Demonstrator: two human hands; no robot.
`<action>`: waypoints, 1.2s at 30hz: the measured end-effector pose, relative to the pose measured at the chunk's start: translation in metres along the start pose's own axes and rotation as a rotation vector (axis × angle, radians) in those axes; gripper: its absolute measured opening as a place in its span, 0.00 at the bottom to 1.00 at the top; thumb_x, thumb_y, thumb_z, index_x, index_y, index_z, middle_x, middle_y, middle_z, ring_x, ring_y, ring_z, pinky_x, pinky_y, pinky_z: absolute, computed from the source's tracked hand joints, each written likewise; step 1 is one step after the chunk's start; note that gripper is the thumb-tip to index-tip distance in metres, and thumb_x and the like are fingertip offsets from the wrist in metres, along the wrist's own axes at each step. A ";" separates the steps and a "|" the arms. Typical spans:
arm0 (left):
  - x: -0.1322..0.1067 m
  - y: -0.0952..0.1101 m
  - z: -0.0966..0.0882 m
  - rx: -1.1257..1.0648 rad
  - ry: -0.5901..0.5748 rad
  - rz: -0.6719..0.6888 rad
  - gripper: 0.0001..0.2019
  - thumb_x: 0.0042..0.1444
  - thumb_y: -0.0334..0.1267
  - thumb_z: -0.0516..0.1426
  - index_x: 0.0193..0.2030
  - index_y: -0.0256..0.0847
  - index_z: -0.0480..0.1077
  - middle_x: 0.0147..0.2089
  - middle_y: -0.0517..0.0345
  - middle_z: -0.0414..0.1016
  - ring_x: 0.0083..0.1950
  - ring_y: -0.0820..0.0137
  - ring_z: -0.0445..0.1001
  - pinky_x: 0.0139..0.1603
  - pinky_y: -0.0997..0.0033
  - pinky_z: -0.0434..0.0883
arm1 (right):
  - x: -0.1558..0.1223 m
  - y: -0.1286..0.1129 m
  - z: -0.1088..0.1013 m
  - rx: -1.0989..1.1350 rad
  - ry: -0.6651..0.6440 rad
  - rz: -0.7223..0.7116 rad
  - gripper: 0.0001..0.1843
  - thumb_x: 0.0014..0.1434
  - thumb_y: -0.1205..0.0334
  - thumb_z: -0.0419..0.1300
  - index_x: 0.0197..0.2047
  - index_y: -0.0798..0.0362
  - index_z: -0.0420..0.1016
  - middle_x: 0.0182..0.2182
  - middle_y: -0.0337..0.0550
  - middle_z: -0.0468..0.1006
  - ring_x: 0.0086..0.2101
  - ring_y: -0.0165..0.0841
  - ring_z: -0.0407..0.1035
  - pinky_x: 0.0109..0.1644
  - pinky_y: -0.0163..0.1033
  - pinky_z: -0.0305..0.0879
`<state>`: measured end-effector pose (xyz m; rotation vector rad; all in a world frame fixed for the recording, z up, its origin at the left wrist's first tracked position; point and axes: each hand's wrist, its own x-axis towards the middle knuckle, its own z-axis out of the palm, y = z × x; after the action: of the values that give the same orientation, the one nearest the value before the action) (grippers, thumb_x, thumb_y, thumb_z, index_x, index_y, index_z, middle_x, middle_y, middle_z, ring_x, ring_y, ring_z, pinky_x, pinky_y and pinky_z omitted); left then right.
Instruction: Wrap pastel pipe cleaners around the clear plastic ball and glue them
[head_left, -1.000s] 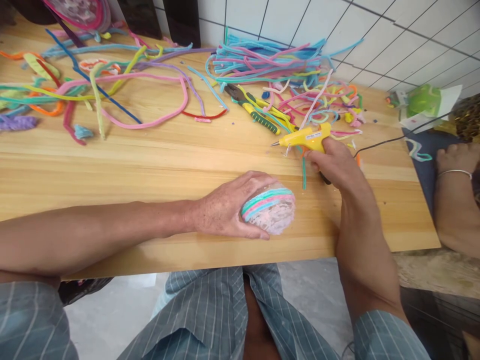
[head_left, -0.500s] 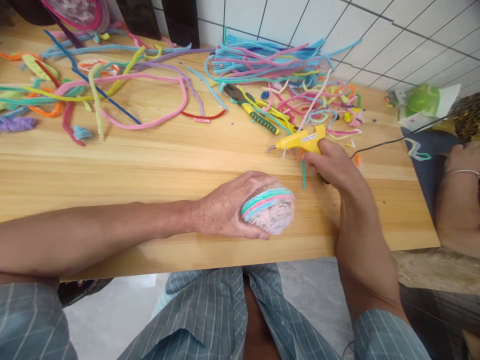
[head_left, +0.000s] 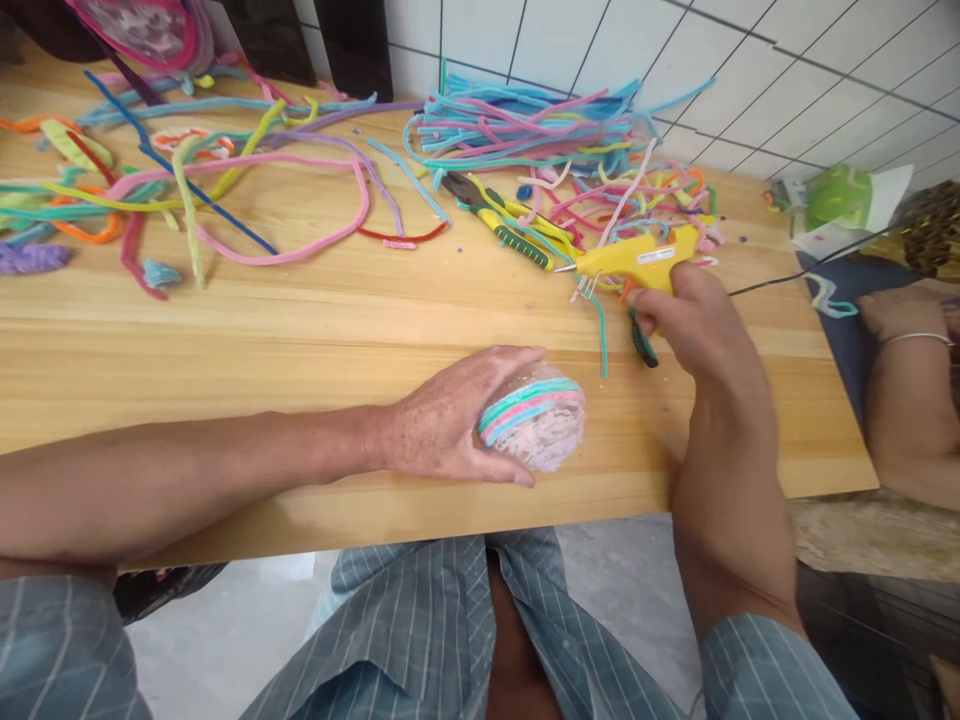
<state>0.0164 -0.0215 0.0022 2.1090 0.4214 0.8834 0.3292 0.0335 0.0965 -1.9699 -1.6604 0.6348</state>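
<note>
My left hand is wrapped around a round ball banded with teal, pink and blue pipe cleaners, pressing it on the wooden table near the front edge. Farther back and to the right, my right hand grips a yellow glue gun, its nozzle pointing left. The gun rests low over the table beside scattered pipe cleaner scraps. A loose teal pipe cleaner piece lies between the gun and the ball.
Yellow-handled pliers lie behind the gun. A pile of coloured pipe cleaners sits at the back, with long loose ones spread over the left. Another person's arm with a bracelet is at the right edge, by a green packet.
My right hand has carried the glue gun to the right and slightly farther back, away from the ball. The left hand and ball have stayed in place.
</note>
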 end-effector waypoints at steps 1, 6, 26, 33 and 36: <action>-0.001 0.000 -0.001 -0.002 0.004 -0.001 0.64 0.52 0.62 0.79 0.87 0.48 0.51 0.81 0.31 0.68 0.80 0.36 0.73 0.81 0.31 0.73 | 0.000 -0.001 -0.003 0.044 0.032 0.024 0.11 0.54 0.60 0.65 0.25 0.44 0.67 0.20 0.38 0.71 0.27 0.36 0.63 0.36 0.46 0.58; -0.005 0.000 -0.006 0.007 -0.015 0.002 0.62 0.53 0.67 0.77 0.86 0.50 0.53 0.84 0.31 0.64 0.85 0.34 0.65 0.83 0.26 0.68 | 0.004 0.002 -0.031 0.445 0.308 -0.007 0.13 0.43 0.63 0.64 0.26 0.42 0.61 0.20 0.34 0.66 0.23 0.33 0.60 0.32 0.46 0.58; 0.058 0.044 -0.057 0.301 0.211 -0.320 0.13 0.72 0.54 0.66 0.54 0.50 0.82 0.51 0.54 0.87 0.50 0.60 0.83 0.55 0.54 0.82 | 0.046 0.061 -0.093 0.692 0.609 0.092 0.24 0.49 0.40 0.69 0.30 0.38 0.58 0.28 0.36 0.63 0.32 0.37 0.59 0.42 0.51 0.65; 0.165 0.041 -0.047 0.406 0.013 -0.247 0.16 0.72 0.55 0.62 0.41 0.47 0.82 0.42 0.57 0.87 0.42 0.64 0.82 0.44 0.62 0.78 | 0.057 0.089 -0.082 0.815 0.573 0.107 0.20 0.55 0.44 0.67 0.30 0.39 0.59 0.26 0.32 0.62 0.30 0.33 0.59 0.40 0.47 0.67; 0.202 0.027 -0.040 0.460 -0.063 -0.232 0.14 0.70 0.50 0.60 0.39 0.47 0.82 0.40 0.59 0.86 0.40 0.65 0.79 0.45 0.62 0.78 | 0.060 0.106 -0.076 0.912 0.568 0.042 0.21 0.56 0.45 0.70 0.29 0.39 0.61 0.24 0.33 0.63 0.28 0.33 0.60 0.36 0.46 0.65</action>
<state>0.1299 0.0954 0.1314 2.4272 0.8851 0.6239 0.4670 0.0724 0.0867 -1.3212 -0.7650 0.6129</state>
